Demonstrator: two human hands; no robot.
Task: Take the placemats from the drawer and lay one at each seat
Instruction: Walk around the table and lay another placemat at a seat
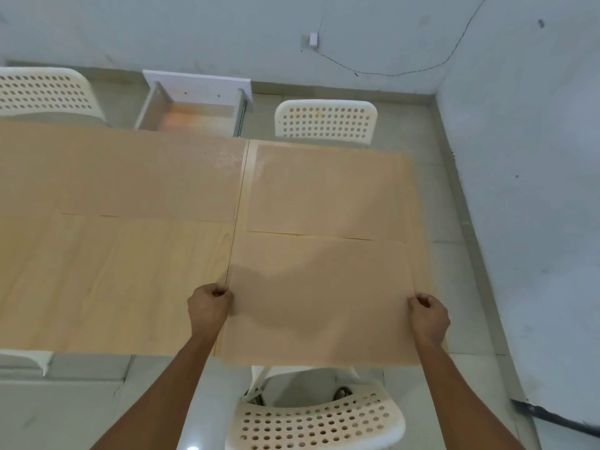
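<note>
Both hands grip a placemat (319, 297) at the worktop's (113, 280) near-right seat.
Left hand (209, 305) and right hand (428, 315) pinch its side edges; the drawer (194, 107) stands open beyond the worktop.

We record one light wood table (123, 280): three tan placemats on it, at far left (120, 170), far right (328, 190) and near right corner (321, 297).
</note>
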